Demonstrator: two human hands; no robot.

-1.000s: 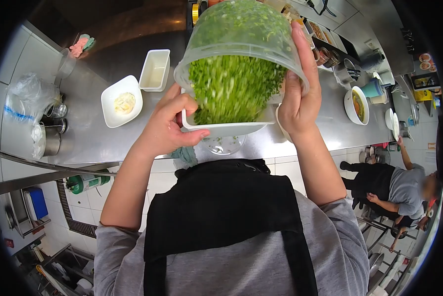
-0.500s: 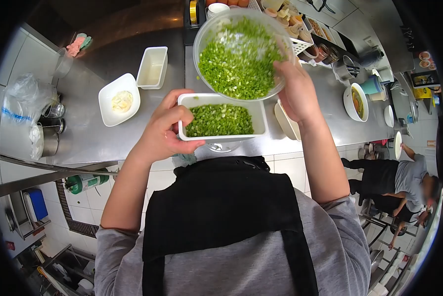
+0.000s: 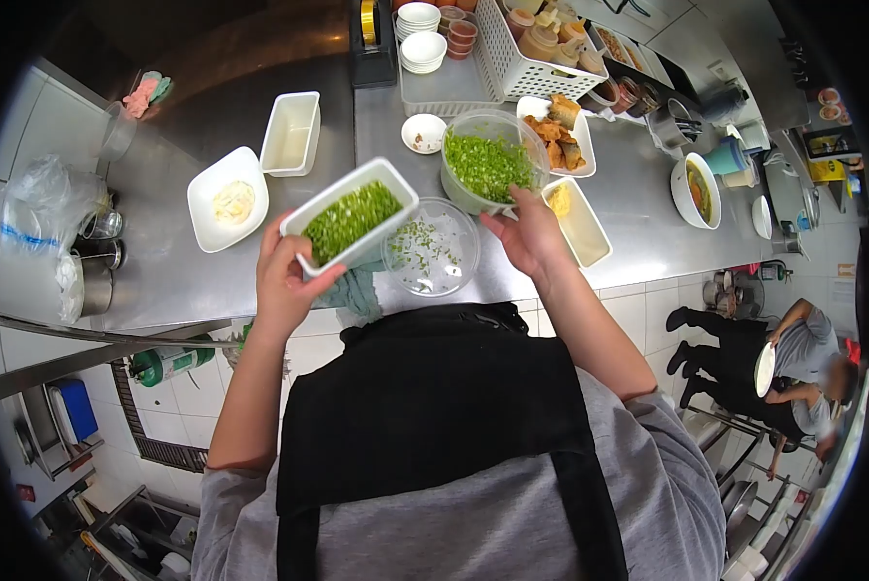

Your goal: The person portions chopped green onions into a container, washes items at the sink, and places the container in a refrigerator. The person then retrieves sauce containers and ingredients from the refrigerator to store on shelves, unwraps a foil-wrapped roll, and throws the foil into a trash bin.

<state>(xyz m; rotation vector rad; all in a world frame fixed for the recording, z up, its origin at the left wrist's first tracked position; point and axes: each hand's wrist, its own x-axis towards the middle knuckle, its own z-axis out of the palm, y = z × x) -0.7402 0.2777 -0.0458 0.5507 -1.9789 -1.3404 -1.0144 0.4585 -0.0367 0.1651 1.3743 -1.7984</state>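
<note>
My left hand grips the end of a white rectangular container, tilted above the counter, with chopped green onions inside. At the front rim of a clear plastic bowl, my right hand has its fingers closed on the edge. More chopped green onions fill that bowl, which appears to be at the counter surface. Between my hands lies a clear round lid scattered with green bits. A green cloth is partly hidden under the white container and lid.
A small white dish, a dish of browned food pieces and a white tray with something yellow surround the bowl. Left stand a square bowl and a rectangular container. Two people are at far right.
My right hand has brought the clear bowl down from a tilt over the white container to the counter. My left hand has moved left and tilted the container, uncovering the lid.
</note>
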